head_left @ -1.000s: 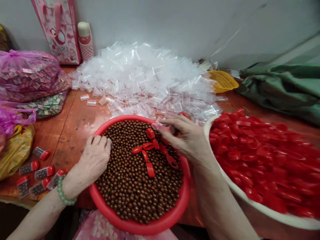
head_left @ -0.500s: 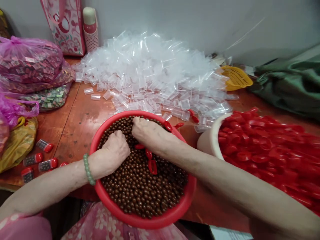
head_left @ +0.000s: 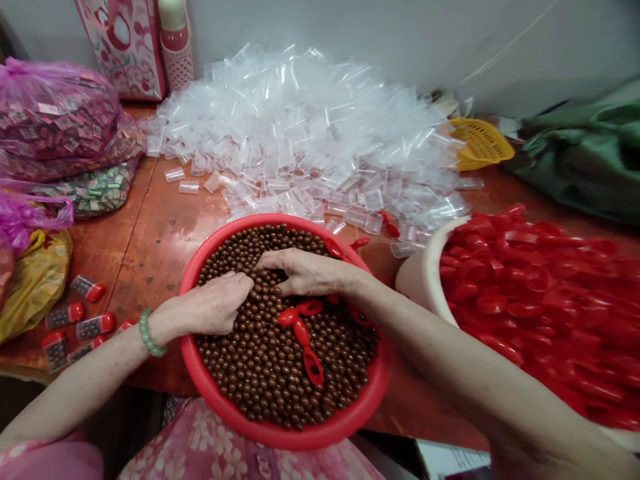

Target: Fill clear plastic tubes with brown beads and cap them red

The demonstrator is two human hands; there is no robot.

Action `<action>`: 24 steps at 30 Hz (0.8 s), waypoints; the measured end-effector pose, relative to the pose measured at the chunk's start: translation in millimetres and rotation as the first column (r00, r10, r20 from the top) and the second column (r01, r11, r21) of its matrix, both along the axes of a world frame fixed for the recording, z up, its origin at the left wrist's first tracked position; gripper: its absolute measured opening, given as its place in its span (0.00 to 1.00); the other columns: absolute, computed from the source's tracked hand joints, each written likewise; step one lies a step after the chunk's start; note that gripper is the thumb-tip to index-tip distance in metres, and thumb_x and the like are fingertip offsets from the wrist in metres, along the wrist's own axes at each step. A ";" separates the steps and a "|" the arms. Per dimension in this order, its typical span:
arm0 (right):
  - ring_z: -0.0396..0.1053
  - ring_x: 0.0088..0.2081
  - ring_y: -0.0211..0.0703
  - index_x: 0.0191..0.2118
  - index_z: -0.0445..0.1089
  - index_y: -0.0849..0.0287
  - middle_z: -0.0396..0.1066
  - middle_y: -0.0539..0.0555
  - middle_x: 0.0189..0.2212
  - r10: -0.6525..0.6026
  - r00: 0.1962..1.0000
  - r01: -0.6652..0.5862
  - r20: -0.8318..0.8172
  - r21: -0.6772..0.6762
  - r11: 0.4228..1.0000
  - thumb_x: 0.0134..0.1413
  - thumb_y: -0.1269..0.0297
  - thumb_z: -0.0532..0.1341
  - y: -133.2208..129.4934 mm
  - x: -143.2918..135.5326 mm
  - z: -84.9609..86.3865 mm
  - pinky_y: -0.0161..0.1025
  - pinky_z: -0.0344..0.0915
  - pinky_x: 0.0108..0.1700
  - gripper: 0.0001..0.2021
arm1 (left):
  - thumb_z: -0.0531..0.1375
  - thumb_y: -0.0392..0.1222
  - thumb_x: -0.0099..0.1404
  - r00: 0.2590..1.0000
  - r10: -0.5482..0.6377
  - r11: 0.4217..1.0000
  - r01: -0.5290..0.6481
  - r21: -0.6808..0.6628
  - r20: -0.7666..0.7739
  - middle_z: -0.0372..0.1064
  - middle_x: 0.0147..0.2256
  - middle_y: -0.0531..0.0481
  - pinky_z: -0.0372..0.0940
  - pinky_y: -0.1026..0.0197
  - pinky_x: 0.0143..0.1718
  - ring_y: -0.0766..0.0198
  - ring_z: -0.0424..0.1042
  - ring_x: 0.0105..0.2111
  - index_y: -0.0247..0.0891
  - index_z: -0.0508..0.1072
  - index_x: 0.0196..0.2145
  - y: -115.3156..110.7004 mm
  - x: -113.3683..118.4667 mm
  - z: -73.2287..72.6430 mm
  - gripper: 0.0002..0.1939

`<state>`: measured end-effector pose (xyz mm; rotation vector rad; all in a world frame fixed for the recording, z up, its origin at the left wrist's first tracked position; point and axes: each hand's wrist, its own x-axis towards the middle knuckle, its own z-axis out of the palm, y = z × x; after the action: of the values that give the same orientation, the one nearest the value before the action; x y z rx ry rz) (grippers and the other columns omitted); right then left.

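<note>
A red basin is filled with round brown balls. Over its left side my left hand, a jade-green bead bracelet at the wrist, is closed with its knuckles up; whatever it holds is hidden. My right hand reaches in from the right, thumb and fingers apart, fingertips down among the balls just right of my left hand. Nothing shows in its grasp. Several red plastic caps lie on the balls below my right hand, and others rest by the basin's far right rim.
Behind the basin is a heap of clear plastic tubes. To the right, a white bucket overflows with red caps. Filled tubes lie at left near purple bags. A yellow basket stands behind the heap's right end.
My right hand has come down and nearer, its thumb and fingers now spread apart. My left hand has shifted slightly left and lower, still closed. More red caps show on the balls.
</note>
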<state>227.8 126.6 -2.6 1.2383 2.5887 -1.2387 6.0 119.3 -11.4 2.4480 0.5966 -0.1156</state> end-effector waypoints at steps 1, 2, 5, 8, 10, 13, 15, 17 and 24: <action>0.69 0.42 0.43 0.43 0.69 0.63 0.71 0.52 0.39 -0.057 0.996 0.054 -0.062 -0.044 0.998 0.46 0.76 0.61 -1.4 3.1 -0.3 0.38 0.66 0.46 0.15 | 0.51 0.27 0.59 1.000 0.014 0.999 -0.013 -0.038 0.020 0.67 0.36 0.44 0.66 0.56 0.42 0.59 0.66 0.36 0.34 0.66 0.35 0.6 -0.6 0.5 0.08; 0.69 0.41 0.43 0.45 0.68 0.62 0.71 0.52 0.39 -0.108 0.989 0.102 -0.096 -0.068 0.992 0.47 0.75 0.61 -3.2 5.7 0.0 0.38 0.66 0.45 0.16 | 0.51 0.28 0.60 0.998 0.036 0.997 -0.032 -0.077 0.047 0.67 0.37 0.44 0.66 0.56 0.42 0.59 0.66 0.36 0.34 0.66 0.37 1.4 -1.1 1.0 0.08; 0.69 0.42 0.43 0.49 0.67 0.62 0.71 0.53 0.40 -0.221 0.966 0.214 -0.136 -0.062 0.975 0.51 0.69 0.63 -9.7 9.8 2.1 0.39 0.66 0.45 0.18 | 0.53 0.32 0.64 0.972 0.153 0.972 -0.115 -0.206 0.180 0.68 0.43 0.44 0.66 0.53 0.47 0.58 0.68 0.42 0.34 0.64 0.47 4.0 -2.9 2.6 0.13; 0.69 0.44 0.45 0.49 0.67 0.62 0.72 0.55 0.43 -0.251 0.958 0.253 -0.142 -0.004 0.967 0.53 0.69 0.63 -16.9 8.7 0.8 0.42 0.64 0.49 0.17 | 0.55 0.34 0.64 0.908 0.288 0.925 -0.182 -0.332 0.304 0.67 0.53 0.43 0.62 0.51 0.56 0.58 0.67 0.52 0.38 0.60 0.56 4.6 -5.7 3.4 0.22; 0.69 0.44 0.46 0.47 0.67 0.62 0.72 0.56 0.43 -0.254 0.958 0.261 -0.132 0.042 0.964 0.53 0.70 0.63 -20.9 5.8 -2.4 0.43 0.64 0.49 0.15 | 0.55 0.33 0.64 0.872 0.354 0.895 -0.211 -0.393 0.337 0.65 0.56 0.42 0.61 0.50 0.58 0.58 0.66 0.54 0.38 0.60 0.57 2.9 -7.7 3.5 0.24; 0.70 0.42 0.45 0.44 0.67 0.62 0.72 0.54 0.40 -0.259 0.960 0.268 -0.104 0.091 0.959 0.51 0.73 0.62 -23.2 0.9 -6.4 0.41 0.64 0.46 0.13 | 0.55 0.34 0.64 0.822 0.434 0.848 -0.233 -0.477 0.370 0.65 0.56 0.40 0.61 0.50 0.59 0.57 0.67 0.54 0.36 0.61 0.57 -2.5 -9.8 3.4 0.22; 0.70 0.41 0.45 0.43 0.67 0.62 0.72 0.54 0.39 -0.251 0.965 0.257 -0.070 0.093 0.962 0.51 0.73 0.62 -22.9 -0.6 -6.2 0.41 0.65 0.45 0.12 | 0.55 0.35 0.64 0.780 0.495 0.802 -0.240 -0.547 0.383 0.66 0.55 0.40 0.63 0.51 0.57 0.57 0.68 0.53 0.36 0.61 0.56 -7.4 -10.1 3.8 0.22; 0.70 0.43 0.47 0.45 0.67 0.63 0.72 0.56 0.41 -0.225 0.974 0.228 -0.040 0.107 0.968 0.51 0.73 0.62 -23.5 0.8 -3.0 0.43 0.66 0.47 0.14 | 0.56 0.35 0.64 0.746 0.543 0.769 -0.257 -0.585 0.387 0.66 0.53 0.41 0.64 0.52 0.56 0.58 0.69 0.53 0.37 0.61 0.55 -12.6 -9.6 4.7 0.21; 0.68 0.48 0.49 0.49 0.67 0.60 0.67 0.59 0.47 -0.296 0.955 0.274 0.006 0.360 0.891 0.61 0.69 0.56 -59.2 6.9 27.2 0.46 0.65 0.51 0.11 | 0.55 0.35 0.64 0.713 0.604 0.725 -0.306 -0.617 0.356 0.68 0.48 0.43 0.66 0.52 0.55 0.59 0.71 0.50 0.38 0.60 0.53 -27.7 -7.4 5.4 0.19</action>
<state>234.7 67.4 24.6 1.7433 2.7426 -0.7528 -1.4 91.7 -6.0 1.6094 0.7917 0.5500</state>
